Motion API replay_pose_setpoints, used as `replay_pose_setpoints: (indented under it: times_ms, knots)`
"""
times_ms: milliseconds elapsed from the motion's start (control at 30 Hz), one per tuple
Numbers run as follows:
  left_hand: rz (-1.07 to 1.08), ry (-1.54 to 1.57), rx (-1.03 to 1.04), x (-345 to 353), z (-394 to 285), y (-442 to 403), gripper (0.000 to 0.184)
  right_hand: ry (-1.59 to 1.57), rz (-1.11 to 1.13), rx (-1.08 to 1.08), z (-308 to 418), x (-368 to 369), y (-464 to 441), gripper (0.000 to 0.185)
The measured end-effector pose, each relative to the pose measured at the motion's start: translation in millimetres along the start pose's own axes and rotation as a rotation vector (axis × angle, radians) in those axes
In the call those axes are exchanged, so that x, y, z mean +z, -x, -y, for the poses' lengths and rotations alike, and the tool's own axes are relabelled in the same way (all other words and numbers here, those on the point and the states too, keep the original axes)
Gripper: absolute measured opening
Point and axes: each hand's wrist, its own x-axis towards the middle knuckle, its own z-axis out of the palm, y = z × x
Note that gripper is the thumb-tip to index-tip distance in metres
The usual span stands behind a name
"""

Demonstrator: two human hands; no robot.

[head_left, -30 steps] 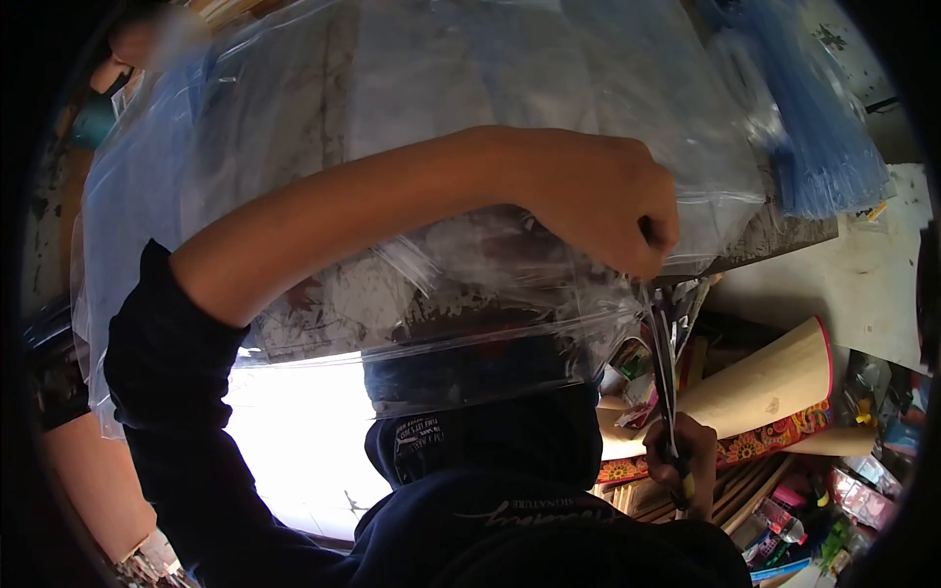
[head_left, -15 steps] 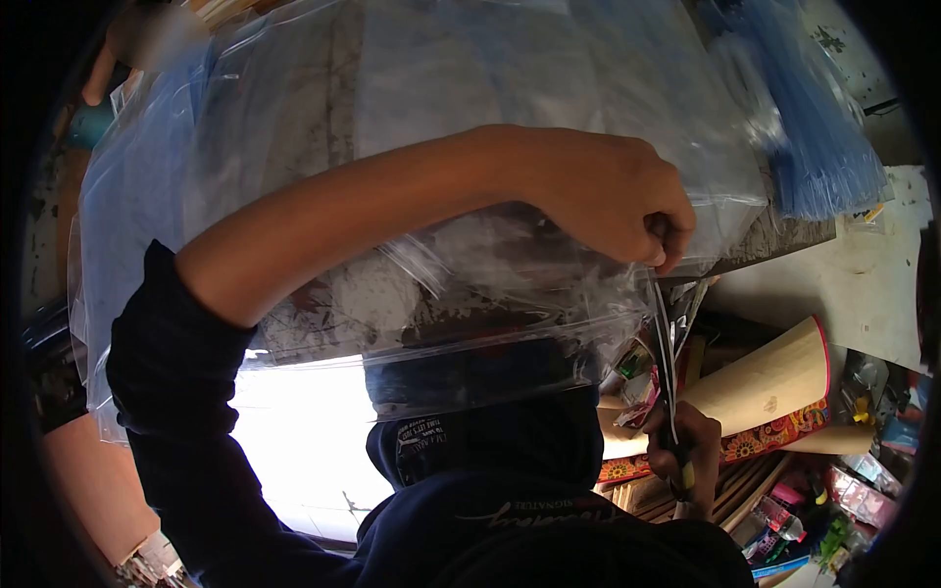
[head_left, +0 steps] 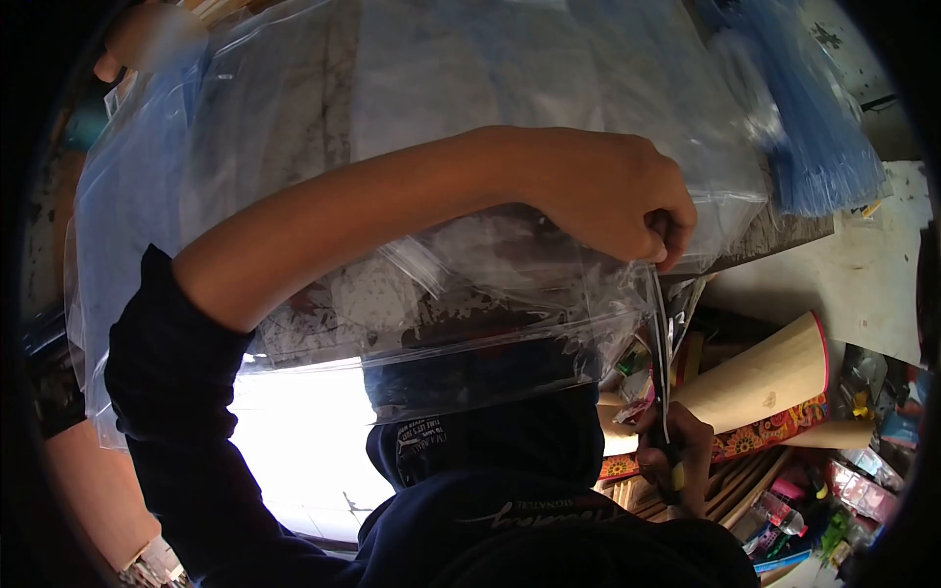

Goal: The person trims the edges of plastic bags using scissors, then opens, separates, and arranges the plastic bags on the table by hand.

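Observation:
My left arm reaches across the clear plastic sheeting (head_left: pixel 431 88), and my left hand (head_left: pixel 627 201) pinches the sheet's right edge, fingers closed. Below it, my right hand (head_left: pixel 681 451) is closed around the black and yellow handle of a long, narrow dark tool (head_left: pixel 659 367). The tool points up toward the left fingertips; its exact type is unclear. Gathered folds of plastic lie beside its upper end. The sheeting covers a worn dark tabletop and hangs over the near edge.
Bundled blue plastic (head_left: pixel 823 147) lies at the upper right. A rolled beige sheet with a red edge (head_left: pixel 765 377), patterned material (head_left: pixel 774 431), wooden strips and assorted packages are at the lower right. Part of another person (head_left: pixel 157 39) shows, blurred, at the upper left.
My left hand has shifted slightly right along the sheet's edge, its fingertips now more visible. My right hand and the tool have moved slightly, with the tool tilting a little differently.

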Motion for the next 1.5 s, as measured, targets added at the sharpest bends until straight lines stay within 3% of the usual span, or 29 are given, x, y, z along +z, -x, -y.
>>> replay_pose_setpoints:
  times_ms: [567,733,833,1133,1500]
  knots:
    - [0.003,0.005,-0.027,1.4,1.0,0.5,0.008,0.104,-0.008,-0.003,2.7,-1.8,1.2,0.031]
    - [-0.007,0.012,-0.018,0.4,-0.3,0.7,0.011,-0.116,0.036,0.041,-6.9,-5.8,5.6,0.047]
    - [0.01,0.04,-0.052,-0.7,-1.1,1.4,0.013,-0.078,0.034,0.093,-6.4,-8.1,10.2,0.049]
    - [0.008,0.097,-0.012,-1.9,3.1,0.2,0.017,-0.002,-0.011,0.074,7.1,-6.6,0.1,0.037]
    - [-0.007,0.081,-0.051,-1.4,1.2,0.0,0.018,0.049,-0.029,0.063,17.2,-1.1,-3.0,0.037]
